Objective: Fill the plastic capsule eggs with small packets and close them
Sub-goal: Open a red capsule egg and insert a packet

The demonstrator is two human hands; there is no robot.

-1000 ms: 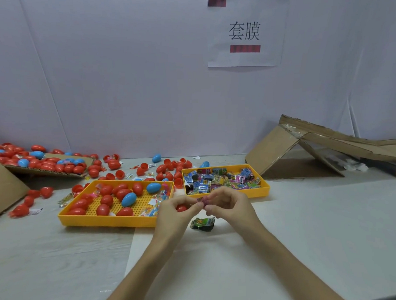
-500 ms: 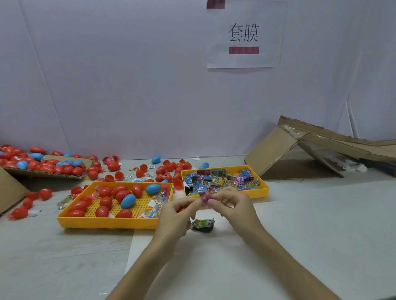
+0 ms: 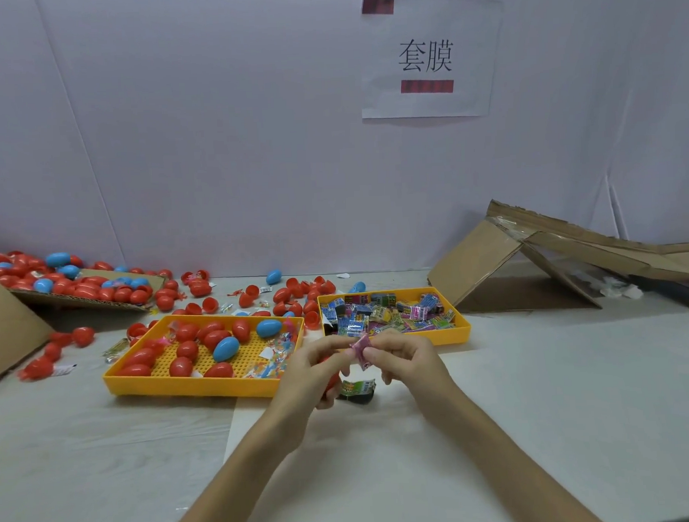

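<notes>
— What differs from a second ago?

— The pink packet, barely seen before, now shows plainly between your hands. Your left hand and right hand each pinch one end of it with thumb and forefinger. The other fingers of the right hand are curled loosely.

— And the egg?

— A red egg half sits lower in your left palm than before, with the rest of that hand curled round it. I cannot tell whether it is empty. The dark packet lies where it lay, on the surface just under your hands.

— What edges are close?

— The near rim of the egg tray runs just left of your left hand. The packet tray has its rim just behind your right hand.

— Open room?

— Bare surface spreads across the lower right of the frame, and more at lower left. The folded cardboard stands well apart at right. Loose eggs lie scattered behind the trays.
</notes>
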